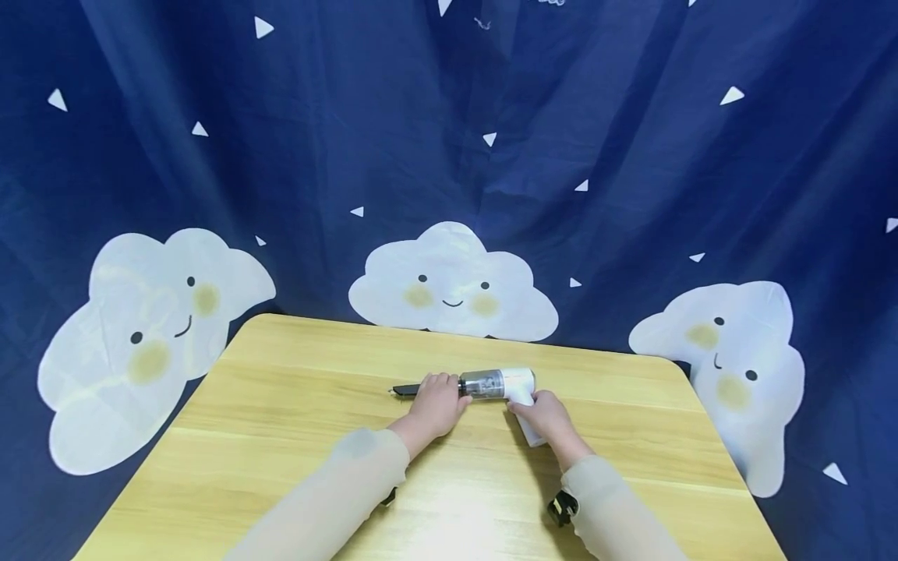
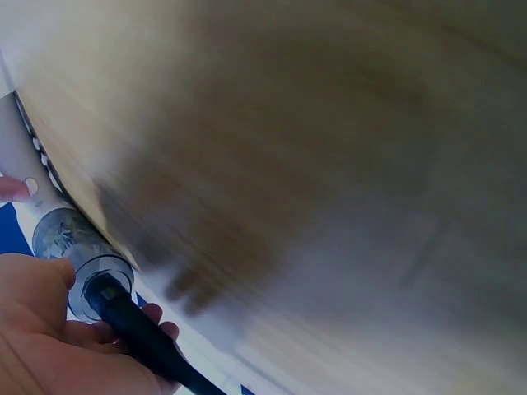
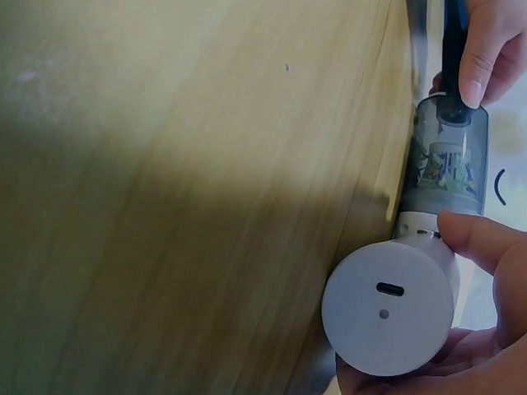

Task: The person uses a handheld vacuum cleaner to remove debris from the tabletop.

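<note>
A white handheld vacuum cleaner lies crosswise over the table, its nozzle pointing left. Its smoky clear dust cup has small scraps of debris inside. My left hand grips the black crevice nozzle right where it meets the cup, thumb on the near side and fingers curled round behind. With my right hand I hold the white handle, whose round end shows a charging port in the right wrist view. The right thumb rests close to the joint between body and cup.
The wood-grain table has rounded far corners. Behind it hangs a dark blue curtain with white triangles and smiling clouds, coming close to the far and side edges. A black wrist device sits under the right sleeve.
</note>
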The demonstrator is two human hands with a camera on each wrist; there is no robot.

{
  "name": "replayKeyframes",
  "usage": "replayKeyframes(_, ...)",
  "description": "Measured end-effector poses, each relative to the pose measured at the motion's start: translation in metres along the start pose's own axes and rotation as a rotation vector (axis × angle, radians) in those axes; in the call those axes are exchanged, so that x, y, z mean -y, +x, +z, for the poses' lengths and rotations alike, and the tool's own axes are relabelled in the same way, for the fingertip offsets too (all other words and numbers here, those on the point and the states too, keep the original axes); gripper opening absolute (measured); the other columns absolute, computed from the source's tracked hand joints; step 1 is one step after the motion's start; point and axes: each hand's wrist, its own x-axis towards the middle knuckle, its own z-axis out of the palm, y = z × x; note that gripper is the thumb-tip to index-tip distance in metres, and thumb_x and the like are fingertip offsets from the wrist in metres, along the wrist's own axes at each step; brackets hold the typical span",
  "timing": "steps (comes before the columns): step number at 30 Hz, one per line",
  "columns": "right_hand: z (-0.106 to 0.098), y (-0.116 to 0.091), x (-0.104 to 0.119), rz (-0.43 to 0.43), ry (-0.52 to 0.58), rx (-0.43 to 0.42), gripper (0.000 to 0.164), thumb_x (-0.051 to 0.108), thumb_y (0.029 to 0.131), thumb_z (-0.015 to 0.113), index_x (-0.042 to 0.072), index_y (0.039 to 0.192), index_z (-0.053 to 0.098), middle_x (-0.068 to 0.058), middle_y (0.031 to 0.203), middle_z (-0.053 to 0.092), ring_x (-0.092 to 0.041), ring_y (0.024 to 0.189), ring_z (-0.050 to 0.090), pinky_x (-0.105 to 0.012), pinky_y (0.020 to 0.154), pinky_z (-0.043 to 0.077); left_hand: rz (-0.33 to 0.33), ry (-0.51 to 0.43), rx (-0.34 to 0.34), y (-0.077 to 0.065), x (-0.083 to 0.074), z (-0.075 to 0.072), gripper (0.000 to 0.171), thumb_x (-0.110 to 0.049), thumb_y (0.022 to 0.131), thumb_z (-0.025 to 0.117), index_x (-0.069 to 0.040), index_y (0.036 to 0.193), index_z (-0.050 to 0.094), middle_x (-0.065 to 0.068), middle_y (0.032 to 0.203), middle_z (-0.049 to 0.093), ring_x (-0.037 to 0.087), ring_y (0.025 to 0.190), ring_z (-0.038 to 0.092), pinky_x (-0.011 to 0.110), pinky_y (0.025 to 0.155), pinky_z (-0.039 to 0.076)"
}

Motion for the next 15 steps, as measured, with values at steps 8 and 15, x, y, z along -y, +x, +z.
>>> replayKeyframes(8,0.000,0.000,0.001,0.000,-0.026,-0.004,0.044,0.033,0.087,0.075,-0.007,0.100,0.064,-0.012,0.082,0.062,-0.023,0.071,0.057,-0.031,0.058,0.049,-0.001,-0.011,0.004,0.000,-0.001,-0.003,0.062,-0.044,0.104,0.048,0.005,0.142,0.048,0.019,0.135,0.056,0.034,0.130,0.049,0.049,0.120,0.024)
replayKeyframes(15,-0.007,-0.002,-0.001,-0.027,-0.066,0.016,0.038,0.033,0.089,0.072,-0.004,0.094,0.064,-0.011,0.081,0.062,-0.022,0.070,0.058,-0.032,0.058,0.050,-0.001,-0.031,0.013,-0.004,0.003,-0.011,0.063,-0.043,0.105,0.047,0.005,0.146,0.044,0.020,0.143,0.051,0.035,0.137,0.044,0.048,0.121,0.021)
